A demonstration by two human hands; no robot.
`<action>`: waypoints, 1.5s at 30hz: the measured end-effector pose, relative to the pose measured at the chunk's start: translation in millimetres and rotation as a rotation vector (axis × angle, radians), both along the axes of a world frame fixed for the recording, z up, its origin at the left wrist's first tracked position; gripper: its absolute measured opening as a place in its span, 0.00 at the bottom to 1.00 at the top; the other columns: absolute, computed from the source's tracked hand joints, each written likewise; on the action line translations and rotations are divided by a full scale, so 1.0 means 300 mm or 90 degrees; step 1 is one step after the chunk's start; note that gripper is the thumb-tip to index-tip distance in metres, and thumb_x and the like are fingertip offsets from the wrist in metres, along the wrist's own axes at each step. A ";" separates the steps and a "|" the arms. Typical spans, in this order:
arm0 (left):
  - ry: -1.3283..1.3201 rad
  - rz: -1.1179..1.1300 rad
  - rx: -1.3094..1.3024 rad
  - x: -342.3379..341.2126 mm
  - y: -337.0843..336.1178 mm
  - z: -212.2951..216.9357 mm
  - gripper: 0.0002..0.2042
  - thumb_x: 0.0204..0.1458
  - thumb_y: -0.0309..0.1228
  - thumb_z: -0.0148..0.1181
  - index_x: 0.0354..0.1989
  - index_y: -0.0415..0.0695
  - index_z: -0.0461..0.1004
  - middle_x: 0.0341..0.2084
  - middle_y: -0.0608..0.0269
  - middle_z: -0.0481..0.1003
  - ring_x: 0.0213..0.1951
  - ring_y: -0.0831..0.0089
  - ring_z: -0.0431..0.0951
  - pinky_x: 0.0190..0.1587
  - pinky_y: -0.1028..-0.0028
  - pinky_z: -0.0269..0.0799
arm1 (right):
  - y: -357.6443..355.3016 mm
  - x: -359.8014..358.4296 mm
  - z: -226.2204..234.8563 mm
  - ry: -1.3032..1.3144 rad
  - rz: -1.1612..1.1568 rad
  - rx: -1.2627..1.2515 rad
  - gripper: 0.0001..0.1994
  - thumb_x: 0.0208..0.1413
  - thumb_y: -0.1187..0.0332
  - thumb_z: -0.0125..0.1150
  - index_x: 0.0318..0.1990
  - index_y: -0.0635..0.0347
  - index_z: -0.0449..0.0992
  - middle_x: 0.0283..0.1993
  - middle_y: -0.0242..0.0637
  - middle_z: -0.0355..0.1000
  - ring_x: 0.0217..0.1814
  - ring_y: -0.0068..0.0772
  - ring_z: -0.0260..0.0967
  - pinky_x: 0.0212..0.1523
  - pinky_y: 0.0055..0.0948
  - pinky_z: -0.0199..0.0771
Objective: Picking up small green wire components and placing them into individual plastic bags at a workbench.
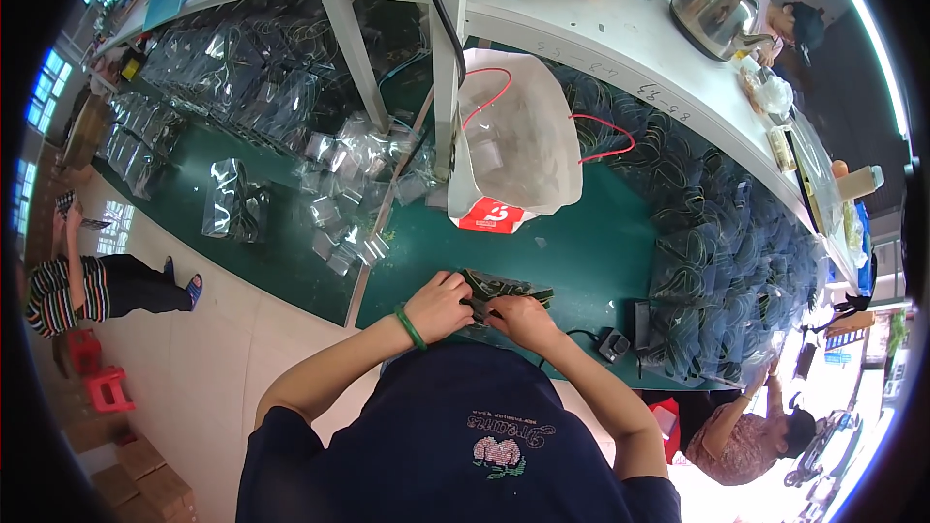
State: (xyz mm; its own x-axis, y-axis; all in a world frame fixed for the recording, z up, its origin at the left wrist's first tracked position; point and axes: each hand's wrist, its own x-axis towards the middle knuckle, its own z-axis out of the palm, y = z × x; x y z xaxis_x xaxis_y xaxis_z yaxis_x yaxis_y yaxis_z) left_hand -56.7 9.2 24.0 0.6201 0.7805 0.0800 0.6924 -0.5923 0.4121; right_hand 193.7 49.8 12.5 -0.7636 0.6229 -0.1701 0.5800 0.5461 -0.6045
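Note:
A clear plastic packet (518,289) with dark, yellow-green-lined contents lies on the green table right in front of me. My left hand (441,306), with a green bangle (411,327) on its wrist, grips the packet's left part with bent fingers. From the other side my right hand (526,321) pinches the same packet near its middle. The fingertips of both hands almost meet, and they hide part of the packet.
Beyond my hands stands an open white paper bag (562,174) with red handles. Small clear packets (339,199) lie scattered to its left. Heaped dark packets (727,271) fill the right side, near a small black device (612,345). A white shelf (581,39) crosses above; other people are nearby.

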 end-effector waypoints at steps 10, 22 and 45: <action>-0.034 -0.016 -0.029 -0.001 0.013 0.007 0.10 0.56 0.42 0.70 0.32 0.50 0.88 0.44 0.67 0.77 0.55 0.66 0.72 0.60 0.62 0.67 | -0.025 -0.004 -0.017 -0.072 0.010 0.083 0.22 0.63 0.70 0.60 0.65 0.56 0.72 0.51 0.44 0.81 0.50 0.55 0.81 0.50 0.52 0.83; -0.057 -0.028 -0.043 -0.009 0.018 0.023 0.10 0.56 0.41 0.70 0.33 0.47 0.87 0.47 0.65 0.78 0.57 0.64 0.73 0.61 0.60 0.68 | -0.004 -0.044 -0.013 -0.121 0.005 0.013 0.12 0.63 0.72 0.57 0.52 0.59 0.79 0.40 0.51 0.82 0.45 0.55 0.83 0.43 0.52 0.85; 0.010 0.120 0.092 -0.118 -0.005 0.089 0.10 0.61 0.40 0.68 0.39 0.48 0.85 0.48 0.67 0.81 0.62 0.66 0.75 0.73 0.52 0.63 | 0.539 -0.036 0.300 0.196 -0.327 0.086 0.12 0.66 0.66 0.68 0.52 0.61 0.85 0.38 0.46 0.85 0.40 0.37 0.85 0.41 0.36 0.82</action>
